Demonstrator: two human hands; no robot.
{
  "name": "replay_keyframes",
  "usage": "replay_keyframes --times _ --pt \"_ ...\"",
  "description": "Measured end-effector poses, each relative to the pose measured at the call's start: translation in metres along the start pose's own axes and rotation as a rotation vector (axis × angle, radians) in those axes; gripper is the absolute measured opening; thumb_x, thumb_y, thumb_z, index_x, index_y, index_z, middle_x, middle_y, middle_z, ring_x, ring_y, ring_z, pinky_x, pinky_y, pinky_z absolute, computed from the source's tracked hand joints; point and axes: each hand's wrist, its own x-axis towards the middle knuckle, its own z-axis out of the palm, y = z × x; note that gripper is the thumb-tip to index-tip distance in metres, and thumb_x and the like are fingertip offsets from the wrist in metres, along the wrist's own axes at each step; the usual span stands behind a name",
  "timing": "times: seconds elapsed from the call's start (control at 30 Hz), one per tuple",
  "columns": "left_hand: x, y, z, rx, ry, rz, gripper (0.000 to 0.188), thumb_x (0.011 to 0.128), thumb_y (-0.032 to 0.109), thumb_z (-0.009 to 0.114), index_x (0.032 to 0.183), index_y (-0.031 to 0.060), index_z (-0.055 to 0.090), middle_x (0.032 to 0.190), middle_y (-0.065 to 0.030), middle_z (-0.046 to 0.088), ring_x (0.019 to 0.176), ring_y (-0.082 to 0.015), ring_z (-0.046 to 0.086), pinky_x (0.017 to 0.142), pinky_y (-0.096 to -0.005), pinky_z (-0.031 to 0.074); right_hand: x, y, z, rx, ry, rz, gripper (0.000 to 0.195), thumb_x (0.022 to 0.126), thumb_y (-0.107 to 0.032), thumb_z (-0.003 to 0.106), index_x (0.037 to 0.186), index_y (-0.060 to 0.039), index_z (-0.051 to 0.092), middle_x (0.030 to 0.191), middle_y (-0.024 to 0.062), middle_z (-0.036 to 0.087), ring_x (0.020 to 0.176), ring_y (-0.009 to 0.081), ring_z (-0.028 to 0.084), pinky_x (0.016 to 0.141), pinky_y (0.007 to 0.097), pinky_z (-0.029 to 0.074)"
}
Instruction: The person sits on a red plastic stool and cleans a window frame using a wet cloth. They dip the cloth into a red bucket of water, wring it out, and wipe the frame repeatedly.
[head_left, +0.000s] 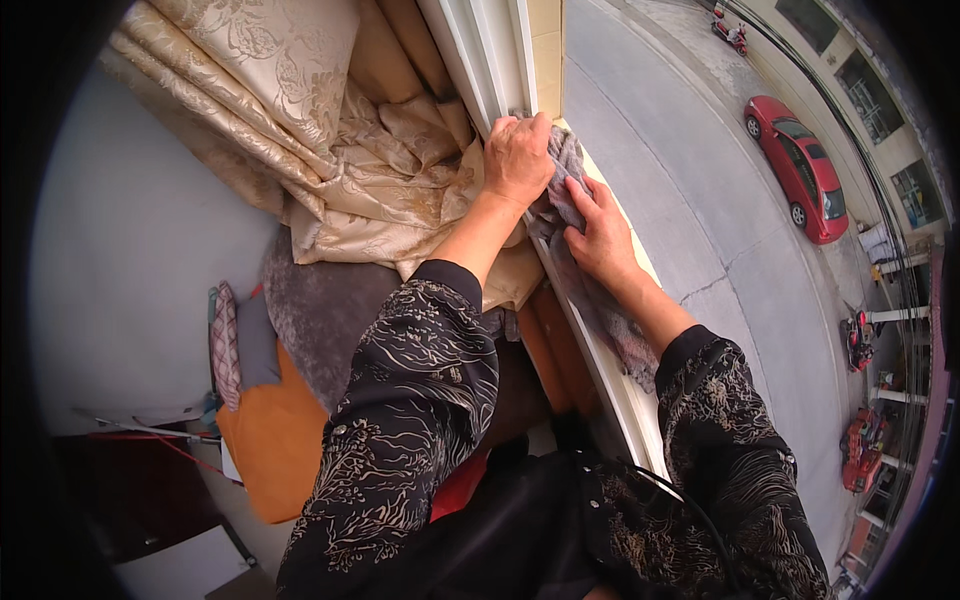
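A grey cloth (568, 161) lies bunched over the white window frame (600, 375) and hangs down along its outer side. My left hand (519, 159) grips the upper end of the cloth where the upright part of the frame meets the sill; its fingertips are partly hidden. Lower and to the right, my right hand (602, 231) holds a fold of the same cloth between thumb and fingers. The two hands are close together but apart.
A gold patterned curtain (315, 135) lies heaped left of the frame, beside a grey plush cover (330, 322). Orange fabric (270, 442) and cushions (259, 341) are at the lower left. Outside, far below, are a road (675, 187) and a red car (799, 169).
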Motion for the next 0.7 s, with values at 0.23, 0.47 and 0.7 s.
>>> replay_keyframes --times 0.23,0.47,0.7 --pt "-0.042 -0.025 0.031 0.141 -0.565 -0.052 0.024 0.082 0.022 0.055 0.086 -0.0008 0.060 0.087 -0.0178 0.064 0.095 -0.0288 0.059 0.096 -0.0395 0.037 0.024 0.012 0.020 -0.118 -0.202 0.077 0.045 0.070 -0.007 0.055 0.113 -0.0136 0.060 0.124 0.0094 0.052 0.104 0.0353 0.053 0.087 0.0416 0.048" --pt "-0.036 -0.019 0.031 0.122 -0.777 -0.093 0.034 0.081 0.025 0.048 0.085 -0.0040 0.065 0.092 -0.0202 0.064 0.100 -0.0308 0.056 0.108 -0.0405 0.029 0.005 -0.004 0.001 -0.168 -0.274 0.072 0.043 0.068 -0.007 0.055 0.111 -0.0087 0.058 0.120 0.0132 0.054 0.099 0.0377 0.054 0.085 0.0431 0.048" --pt "-0.083 0.034 0.006 -0.157 -0.678 0.120 0.030 0.079 0.024 0.050 0.068 -0.0001 0.065 0.075 -0.0193 0.065 0.085 -0.0303 0.062 0.108 -0.0397 0.029 -0.085 -0.028 -0.045 -0.218 -0.319 -0.017 0.059 0.065 -0.008 0.058 0.124 -0.0052 0.051 0.118 0.0209 0.054 0.092 0.0396 0.056 0.080 0.0457 0.050"
